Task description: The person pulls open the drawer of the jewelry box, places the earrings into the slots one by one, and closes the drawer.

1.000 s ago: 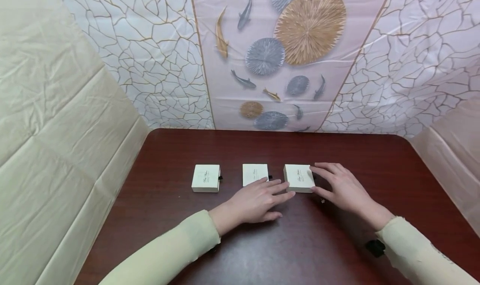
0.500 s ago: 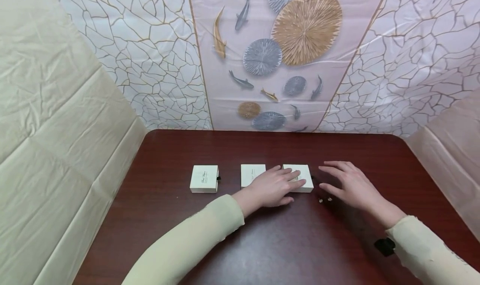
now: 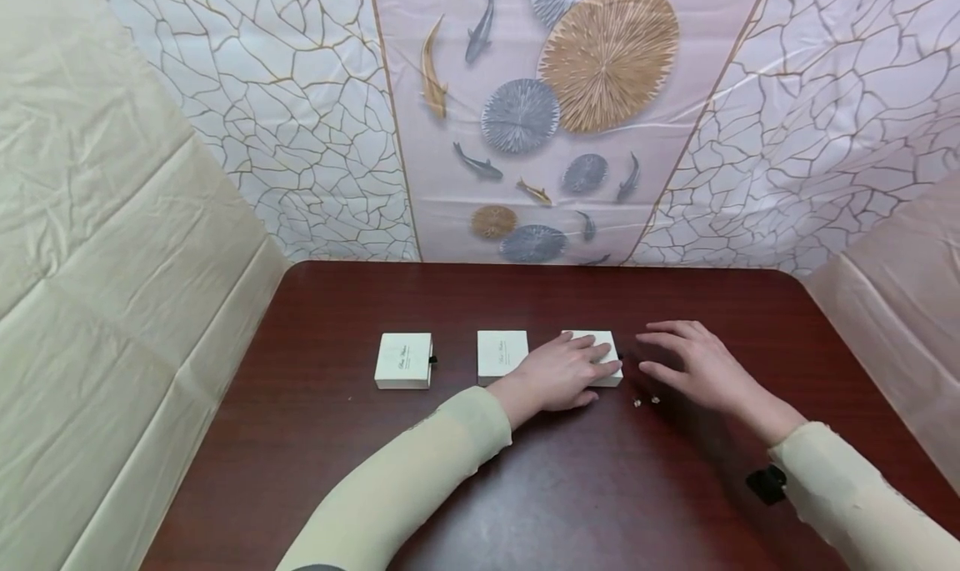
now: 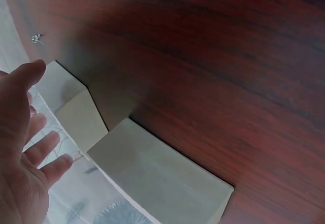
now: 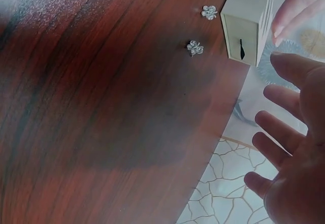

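Three small white boxes stand in a row on the table. Over the top of the right box (image 3: 610,378) lies my left hand (image 3: 558,375), its fingers spread. Past that box's right side, my right hand (image 3: 693,371) hovers with parted fingers and holds nothing. The right wrist view shows a black ribbon tab (image 5: 242,50) on this box's end. Beside it lie two flower-shaped stud earrings, a nearer earring (image 5: 194,48) and another earring (image 5: 208,12), both with sparkling stones. My left forearm passes close to the middle box (image 3: 501,354).
The left box (image 3: 403,361), with printed lettering and a black tab, sits apart from the others. The dark red-brown table (image 3: 525,488) ends at a patterned cloth backdrop (image 3: 480,137). A black device (image 3: 767,483) is on my right wrist.
My left hand has moved right, from beside the middle box onto the right box. My right hand has drawn off that box to the right, and both earrings now show.
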The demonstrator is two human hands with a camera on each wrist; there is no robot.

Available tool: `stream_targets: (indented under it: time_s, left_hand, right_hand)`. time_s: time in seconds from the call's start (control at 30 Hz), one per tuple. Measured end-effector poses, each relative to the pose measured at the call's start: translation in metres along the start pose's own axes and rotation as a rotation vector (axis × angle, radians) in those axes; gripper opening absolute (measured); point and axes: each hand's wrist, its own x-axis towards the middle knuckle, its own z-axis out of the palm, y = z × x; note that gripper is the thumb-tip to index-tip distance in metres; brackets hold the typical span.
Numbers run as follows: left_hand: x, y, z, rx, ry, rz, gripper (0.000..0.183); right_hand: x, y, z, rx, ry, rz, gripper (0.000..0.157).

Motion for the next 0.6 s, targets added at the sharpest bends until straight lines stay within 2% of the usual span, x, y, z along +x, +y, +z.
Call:
stream_targets:
  time_s: [0.37,0.6]
  left_hand:
    - [0.004,-0.003,0.007,0.018,0.007,0.010,0.054]
    - [0.004,-0.005,0.012,0.014,0.030,0.008,0.052]
  right_hand:
    - [0.007,0.005,0.011,0.034,-0.056,0.021,0.037]
    - [0.016,0.008,0.020,0.059,-0.057,-0.014,0.026]
